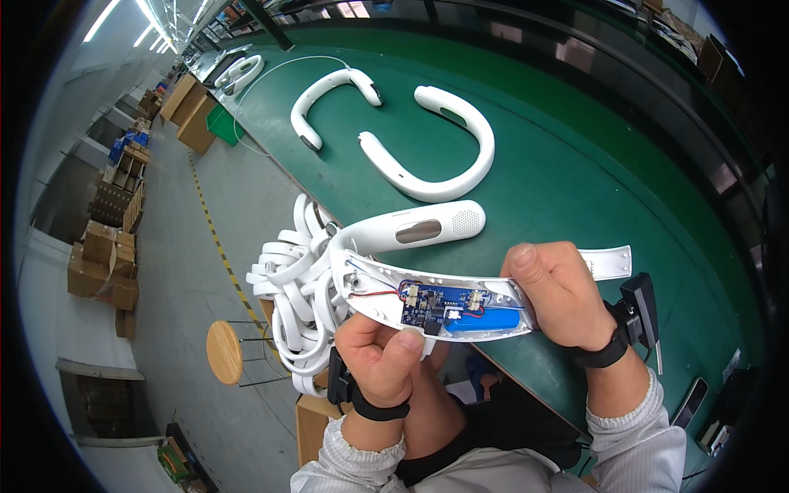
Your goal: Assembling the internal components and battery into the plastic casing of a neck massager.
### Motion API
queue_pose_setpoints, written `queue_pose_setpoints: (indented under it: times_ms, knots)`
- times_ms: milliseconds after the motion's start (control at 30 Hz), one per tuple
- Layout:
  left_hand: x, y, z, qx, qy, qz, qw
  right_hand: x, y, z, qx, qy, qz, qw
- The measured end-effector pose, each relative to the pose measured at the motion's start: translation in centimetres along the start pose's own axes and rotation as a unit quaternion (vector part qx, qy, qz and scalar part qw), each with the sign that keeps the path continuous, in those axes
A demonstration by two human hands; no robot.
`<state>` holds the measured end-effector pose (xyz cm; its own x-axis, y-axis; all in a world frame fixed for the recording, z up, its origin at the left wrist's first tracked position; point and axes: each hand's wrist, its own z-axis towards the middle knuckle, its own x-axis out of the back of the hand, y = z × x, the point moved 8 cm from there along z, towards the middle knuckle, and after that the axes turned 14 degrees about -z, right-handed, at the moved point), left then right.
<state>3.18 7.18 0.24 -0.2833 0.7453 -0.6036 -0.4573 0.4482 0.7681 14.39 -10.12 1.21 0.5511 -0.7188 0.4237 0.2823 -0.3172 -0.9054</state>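
Between my two hands is an open white neck fan (380,306), its curved shell uncovered. Inside it lie a blue circuit board (431,301) with thin red and black wires, and a blue battery (485,320). My left hand (380,359) pinches the shell's lower edge below the board, thumb on top. My right hand (560,294) is closed round the shell's right end. The shell's other arm (427,226), with a grey oval panel and a dotted round patch, extends above the board. A white cover strip (608,263) shows beyond my right hand; whether it is held I cannot tell.
On the green bench (559,164) lie a curved white shell (485,156) and a smaller one (316,103). Many white bands (300,287) are heaped at the bench's left edge. A round wooden stool (224,352) stands on the floor. A phone (690,401) lies at right.
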Motion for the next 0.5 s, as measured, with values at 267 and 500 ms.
queue_pose_setpoints:
  times_ms: [267,500]
  knots:
    - [0.0,-0.2,-0.1,-0.001,-0.023,0.012,1.000,0.1,0.1,0.0,0.004,0.003,0.002,1.000]
    - [-0.8,-0.1,0.0,0.020,-0.016,-0.014,1.000,-0.2,1.6,0.3,-0.007,-0.007,0.027,1.000]
